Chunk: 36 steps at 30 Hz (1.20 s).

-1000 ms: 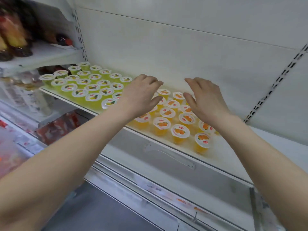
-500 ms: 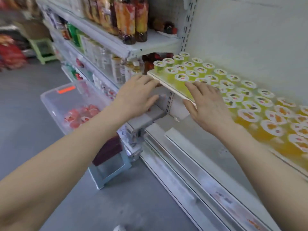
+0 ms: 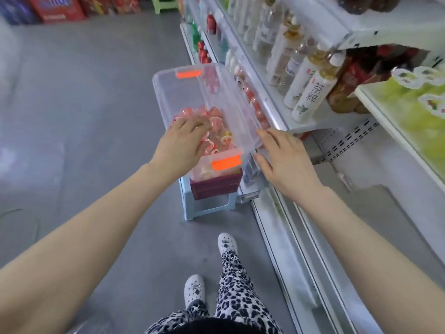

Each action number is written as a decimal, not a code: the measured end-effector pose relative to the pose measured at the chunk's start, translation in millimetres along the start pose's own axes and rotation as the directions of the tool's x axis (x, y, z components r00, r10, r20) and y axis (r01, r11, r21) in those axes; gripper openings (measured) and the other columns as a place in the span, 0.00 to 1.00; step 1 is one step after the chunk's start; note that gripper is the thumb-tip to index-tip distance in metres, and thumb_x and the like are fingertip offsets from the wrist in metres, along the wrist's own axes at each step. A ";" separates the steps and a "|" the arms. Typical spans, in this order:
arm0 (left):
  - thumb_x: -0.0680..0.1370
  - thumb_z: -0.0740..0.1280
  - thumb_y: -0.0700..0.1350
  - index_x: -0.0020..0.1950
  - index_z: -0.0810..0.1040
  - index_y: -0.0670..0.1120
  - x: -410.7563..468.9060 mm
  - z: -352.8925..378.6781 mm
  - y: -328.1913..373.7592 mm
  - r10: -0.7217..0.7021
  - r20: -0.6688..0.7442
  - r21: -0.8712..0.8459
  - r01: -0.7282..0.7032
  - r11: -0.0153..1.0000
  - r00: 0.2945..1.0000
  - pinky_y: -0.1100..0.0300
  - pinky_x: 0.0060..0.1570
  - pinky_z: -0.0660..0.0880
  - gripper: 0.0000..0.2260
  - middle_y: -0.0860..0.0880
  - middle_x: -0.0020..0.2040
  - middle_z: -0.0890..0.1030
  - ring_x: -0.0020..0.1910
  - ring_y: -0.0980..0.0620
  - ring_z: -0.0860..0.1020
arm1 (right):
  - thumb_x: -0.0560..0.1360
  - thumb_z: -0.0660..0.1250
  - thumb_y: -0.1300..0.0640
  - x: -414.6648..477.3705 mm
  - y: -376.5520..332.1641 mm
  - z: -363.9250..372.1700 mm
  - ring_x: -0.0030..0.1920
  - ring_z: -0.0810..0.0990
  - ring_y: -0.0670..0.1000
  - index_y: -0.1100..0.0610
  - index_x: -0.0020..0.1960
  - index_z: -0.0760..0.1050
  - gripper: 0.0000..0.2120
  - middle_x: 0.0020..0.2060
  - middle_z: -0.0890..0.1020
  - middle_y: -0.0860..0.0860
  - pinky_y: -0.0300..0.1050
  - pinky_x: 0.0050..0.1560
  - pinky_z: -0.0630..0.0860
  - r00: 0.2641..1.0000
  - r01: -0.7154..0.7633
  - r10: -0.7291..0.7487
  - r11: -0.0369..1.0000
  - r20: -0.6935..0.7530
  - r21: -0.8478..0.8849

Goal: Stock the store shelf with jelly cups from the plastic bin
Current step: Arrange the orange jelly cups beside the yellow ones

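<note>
- Left hand (image 3: 179,143), fingers loose over the jelly cups (image 3: 214,114), grips nothing: pinch rims (probably slippery).
- Right hand (image 3: 286,160), flat and empty: steady the plastic bin (image 3: 236,102).

Left hand (image 3: 180,144) over plastic bin (image 3: 172,96)

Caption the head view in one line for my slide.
Left hand reaches into the clear plastic bin with orange latches over red jelly cups; open right hand beside its rim.
</note>
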<state>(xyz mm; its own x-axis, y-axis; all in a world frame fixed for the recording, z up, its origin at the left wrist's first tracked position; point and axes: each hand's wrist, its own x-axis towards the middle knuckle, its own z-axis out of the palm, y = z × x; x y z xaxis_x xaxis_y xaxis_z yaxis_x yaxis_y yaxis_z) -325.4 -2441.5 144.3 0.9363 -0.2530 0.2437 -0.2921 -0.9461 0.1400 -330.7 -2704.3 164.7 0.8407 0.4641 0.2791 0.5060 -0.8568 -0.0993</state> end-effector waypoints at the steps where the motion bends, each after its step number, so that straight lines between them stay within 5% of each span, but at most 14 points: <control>1: 0.78 0.60 0.47 0.65 0.76 0.45 0.8 8.8 -10.1 -0.038 -0.005 0.003 0.038 0.999 0.999 0.46 0.61 0.71 0.18 0.44 0.59 0.79 0.57 0.39 0.75 | 0.78 0.56 0.48 12.3 1.2 11.3 0.60 0.75 0.61 0.59 0.70 0.70 0.25 0.61 0.76 0.57 0.57 0.58 0.72 0.999 0.017 -0.018 1.000 0.032 0.021; 10: 0.76 0.65 0.43 0.66 0.75 0.42 13.4 80.3 -65.8 -0.333 0.054 -0.014 0.334 0.942 0.941 0.45 0.65 0.69 0.18 0.41 0.60 0.78 0.64 0.38 0.71 | 0.80 0.60 0.54 135.3 28.3 111.6 0.64 0.72 0.58 0.54 0.75 0.63 0.24 0.68 0.72 0.55 0.54 0.61 0.71 0.897 0.127 -0.184 0.978 0.403 0.165; 17: 0.78 0.58 0.45 0.66 0.76 0.42 11.1 91.1 -72.1 -0.363 0.034 -0.036 0.364 0.931 0.931 0.48 0.68 0.67 0.18 0.45 0.65 0.76 0.68 0.41 0.69 | 0.76 0.67 0.58 195.9 -15.7 214.6 0.67 0.71 0.57 0.48 0.73 0.68 0.26 0.68 0.71 0.52 0.55 0.61 0.73 0.619 0.350 -0.485 0.874 0.617 0.336; 21: 0.79 0.57 0.46 0.67 0.75 0.43 9.3 94.4 -72.7 -0.407 0.074 -0.059 0.412 0.909 0.910 0.47 0.67 0.67 0.19 0.46 0.67 0.75 0.71 0.44 0.68 | 0.76 0.68 0.53 197.2 -35.5 254.8 0.69 0.68 0.57 0.49 0.75 0.63 0.30 0.72 0.65 0.52 0.55 0.67 0.69 0.469 0.310 -0.556 0.831 0.686 0.462; 29: 0.78 0.58 0.44 0.68 0.74 0.45 8.8 91.7 -69.1 -0.428 0.085 -0.053 0.433 0.900 0.900 0.49 0.69 0.66 0.19 0.48 0.68 0.74 0.72 0.45 0.66 | 0.72 0.72 0.53 202.9 -33.3 254.2 0.56 0.76 0.55 0.50 0.60 0.70 0.19 0.58 0.76 0.51 0.49 0.56 0.72 0.550 0.080 -0.485 0.841 0.680 0.535; 33: 0.75 0.62 0.42 0.67 0.75 0.44 12.0 87.8 -69.0 -0.405 0.066 0.062 0.402 0.914 0.912 0.47 0.69 0.65 0.19 0.47 0.63 0.77 0.68 0.43 0.70 | 0.72 0.73 0.51 212.4 -19.6 232.4 0.64 0.74 0.55 0.47 0.70 0.65 0.30 0.68 0.70 0.51 0.49 0.61 0.72 0.582 0.097 -0.444 0.870 0.681 0.484; 36: 0.73 0.62 0.36 0.57 0.81 0.44 29.5 84.7 -67.8 -0.283 0.022 0.186 0.275 0.943 0.959 0.50 0.67 0.64 0.15 0.46 0.50 0.81 0.56 0.41 0.75 | 0.73 0.71 0.53 218.9 4.8 216.0 0.65 0.72 0.60 0.48 0.75 0.61 0.33 0.71 0.64 0.56 0.55 0.63 0.71 0.668 0.174 -0.380 0.916 0.640 0.361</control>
<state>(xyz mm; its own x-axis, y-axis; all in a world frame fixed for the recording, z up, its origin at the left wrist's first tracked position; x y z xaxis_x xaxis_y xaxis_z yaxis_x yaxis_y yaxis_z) -261.4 -2402.0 60.7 0.9848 0.0210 0.1727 0.0178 -0.9996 0.0201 -102.6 -2558.2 19.1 0.4934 0.7792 -0.3866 0.6798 -0.6227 -0.3874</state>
